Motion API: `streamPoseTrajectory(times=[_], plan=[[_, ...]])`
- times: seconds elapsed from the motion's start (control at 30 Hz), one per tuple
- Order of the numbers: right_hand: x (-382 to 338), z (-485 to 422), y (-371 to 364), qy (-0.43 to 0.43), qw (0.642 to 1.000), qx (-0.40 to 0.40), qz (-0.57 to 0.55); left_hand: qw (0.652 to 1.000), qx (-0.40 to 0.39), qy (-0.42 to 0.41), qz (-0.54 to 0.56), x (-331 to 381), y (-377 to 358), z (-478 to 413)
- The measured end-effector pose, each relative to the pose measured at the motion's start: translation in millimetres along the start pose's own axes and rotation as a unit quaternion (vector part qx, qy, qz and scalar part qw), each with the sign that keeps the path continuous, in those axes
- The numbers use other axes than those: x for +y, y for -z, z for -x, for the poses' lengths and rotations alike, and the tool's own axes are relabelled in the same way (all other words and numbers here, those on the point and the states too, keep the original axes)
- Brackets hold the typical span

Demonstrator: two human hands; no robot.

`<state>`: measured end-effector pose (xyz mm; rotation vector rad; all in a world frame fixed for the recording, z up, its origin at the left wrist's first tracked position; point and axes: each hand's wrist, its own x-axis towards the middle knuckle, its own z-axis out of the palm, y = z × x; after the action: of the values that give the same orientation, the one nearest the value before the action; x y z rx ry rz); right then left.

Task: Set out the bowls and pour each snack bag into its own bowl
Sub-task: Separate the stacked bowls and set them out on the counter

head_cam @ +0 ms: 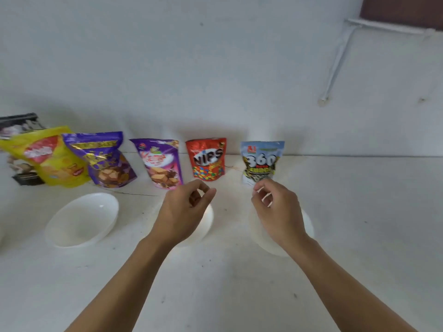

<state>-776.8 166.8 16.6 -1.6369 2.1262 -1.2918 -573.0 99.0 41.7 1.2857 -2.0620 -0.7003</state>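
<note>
Forearms stretch forward side by side over the white worktop (359, 212). The left hand (184, 209) hangs above the middle bowl (207, 221), knuckles up, fingers loosely curled with nothing in them. The right hand (275, 209) is over the right bowl (308, 227), its thumb and forefinger drawn together right at the lower edge of the 360 bag (262, 159). Motion blur hides whether they pinch the bag or only come close.

The worktop is scuffed, with dark specks and a thin crack near the far edge. It meets a pale wall (215, 68), where a white conduit (335, 58) runs down at the right below a dark brown panel (402, 10).

Three white bowls sit in a near row. The left bowl (81, 219) shows a bare white inside, while the insides of the other two are covered by the hands. Behind them, six sealed snack bags stand along the wall. From far left these are a black bag (19, 125), partly hidden, a yellow bag (52, 159), a purple bag (103, 159), a purple wafer bag (160, 164), a red NIPS bag (208, 159) and the 360 bag at the right end.
</note>
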Motion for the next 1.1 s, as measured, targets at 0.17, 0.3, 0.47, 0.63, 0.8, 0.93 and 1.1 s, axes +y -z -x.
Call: streamPoseTrajectory(times=[0.17, 0.3, 0.47, 0.63, 0.8, 0.93, 1.1], plan=[[-81.9, -5.9, -54.1, 0.130, 0.987, -0.064, -0.063, 0.994, 0.108, 0.001, -0.019, -38.2, 93.1, 25.4], [-147.0, -2.8, -117.7, 0.195, 0.969, -0.117, -0.093, 0.984, 0.165, 0.035, -0.055, -93.0, 165.1, 51.6], [-227.8, 11.2, -208.6, 0.245, 0.947, -0.172, -0.113, 0.974, 0.188, 0.071, -0.101, -177.7, 250.8, 84.7], [-292.0, 31.5, -296.0, 0.262, 0.934, -0.215, -0.111, 0.971, 0.164, 0.114, -0.129, -266.1, 321.6, 107.4], [-333.0, 49.9, -366.1, 0.264, 0.925, -0.255, -0.098, 0.969, 0.120, 0.129, -0.174, -348.0, 364.6, 125.8], [-354.5, 60.4, -407.0, 0.299, 0.910, -0.283, -0.053, 0.966, 0.068, 0.105, -0.228, -397.8, 387.1, 135.6], [-358.3, 63.6, -430.7, 0.355, 0.872, -0.337, 0.016, 0.975, -0.047, 0.068, -0.207, -421.8, 404.5, 140.6]])
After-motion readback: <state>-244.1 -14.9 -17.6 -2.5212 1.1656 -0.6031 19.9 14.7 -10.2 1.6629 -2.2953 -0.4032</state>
